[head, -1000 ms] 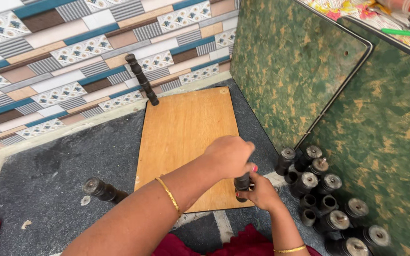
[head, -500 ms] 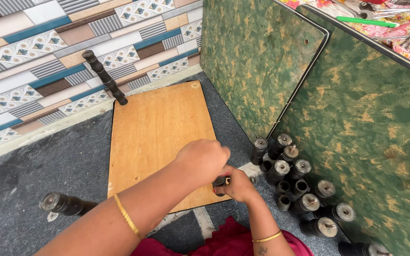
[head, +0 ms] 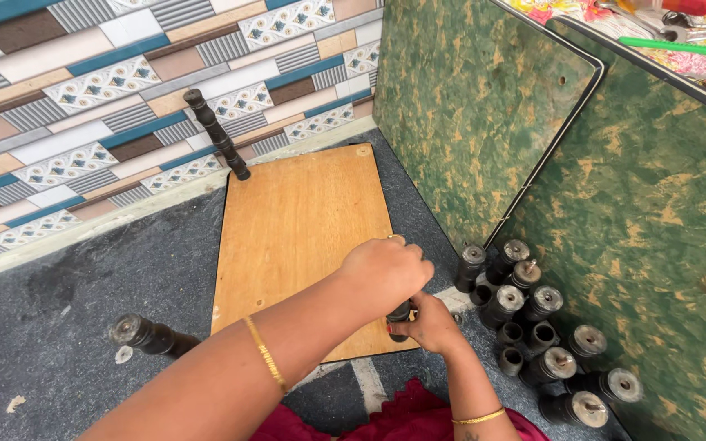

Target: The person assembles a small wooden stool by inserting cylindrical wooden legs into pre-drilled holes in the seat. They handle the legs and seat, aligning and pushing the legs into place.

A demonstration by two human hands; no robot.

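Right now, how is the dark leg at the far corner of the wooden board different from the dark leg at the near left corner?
The far leg shows its full ribbed length, leaning toward the tiled wall. The near left leg points more toward the camera, so it looks shorter and shows its round end. Both are dark, turned pieces at corners of the wooden board.

Grey floor carries a wooden board lying flat, a black turned leg beside it, and clustered black pieces by green panels.

Dark turned wooden leg upright at board's near corner
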